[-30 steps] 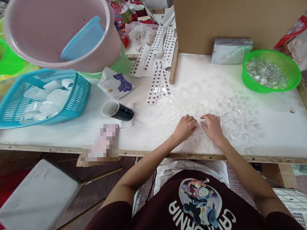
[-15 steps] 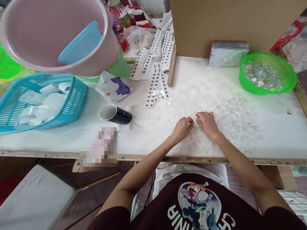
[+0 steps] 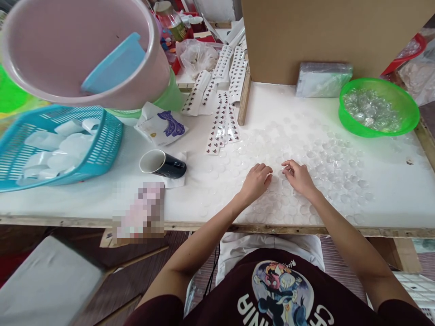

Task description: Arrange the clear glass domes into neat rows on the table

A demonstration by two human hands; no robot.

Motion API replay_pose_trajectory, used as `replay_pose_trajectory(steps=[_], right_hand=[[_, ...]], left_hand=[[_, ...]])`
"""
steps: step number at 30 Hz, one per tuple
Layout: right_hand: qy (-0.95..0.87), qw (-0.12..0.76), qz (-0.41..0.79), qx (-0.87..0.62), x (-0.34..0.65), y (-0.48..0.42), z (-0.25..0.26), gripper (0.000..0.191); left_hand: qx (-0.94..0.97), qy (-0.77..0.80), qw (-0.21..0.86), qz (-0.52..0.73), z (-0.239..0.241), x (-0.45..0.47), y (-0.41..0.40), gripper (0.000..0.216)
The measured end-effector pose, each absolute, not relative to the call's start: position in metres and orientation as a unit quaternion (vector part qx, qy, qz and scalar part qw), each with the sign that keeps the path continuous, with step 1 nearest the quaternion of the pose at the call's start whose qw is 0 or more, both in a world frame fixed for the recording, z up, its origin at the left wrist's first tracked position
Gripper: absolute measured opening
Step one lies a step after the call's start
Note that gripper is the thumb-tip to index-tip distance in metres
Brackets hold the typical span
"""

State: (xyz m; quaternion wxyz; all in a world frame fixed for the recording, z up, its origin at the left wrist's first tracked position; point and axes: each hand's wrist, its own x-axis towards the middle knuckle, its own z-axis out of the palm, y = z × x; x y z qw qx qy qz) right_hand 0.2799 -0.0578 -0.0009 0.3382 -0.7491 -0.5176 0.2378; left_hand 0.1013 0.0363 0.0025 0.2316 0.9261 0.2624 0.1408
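Small clear round discs (image 3: 347, 184) lie spread over the middle of the white table, several of them around both hands. My left hand (image 3: 255, 182) rests low over the discs with its fingers curled together, and whatever they pinch is too small to make out. A short gap to its right, my right hand (image 3: 297, 176) holds thumb and fingertips close together above the discs; a tiny clear piece may be there, but I cannot tell. A green bowl (image 3: 347, 118) of similar clear pieces stands at the back right.
At left are a blue basket (image 3: 113, 145) of white rolls, a large pink basin (image 3: 68, 50) and a dark mug (image 3: 174, 165) on its side. Printed sticker strips (image 3: 217, 122) lie beside a wooden strip (image 3: 244, 102). A cardboard sheet (image 3: 326, 36) rises behind a wrapped stack (image 3: 322, 80).
My hands have moved slightly apart, my right hand a little to the right. Its fingers are drawn closer into a pinch. The surrounding items stay in place.
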Motion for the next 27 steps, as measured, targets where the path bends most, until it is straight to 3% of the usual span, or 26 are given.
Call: replay_pose_trajectory(steps=[8,27], right_hand=[[-0.456,0.385,0.253,-0.761,0.284,-0.042,0.001,0.022],[-0.417,0.337,0.224,-0.814,0.289,-0.018,0.000,0.017]], left_hand=[[0.958,0.201,0.190,0.076,0.002,0.102,0.027,0.016],[0.954,0.219,0.170,0.111,0.004,0.116,0.028,0.022]])
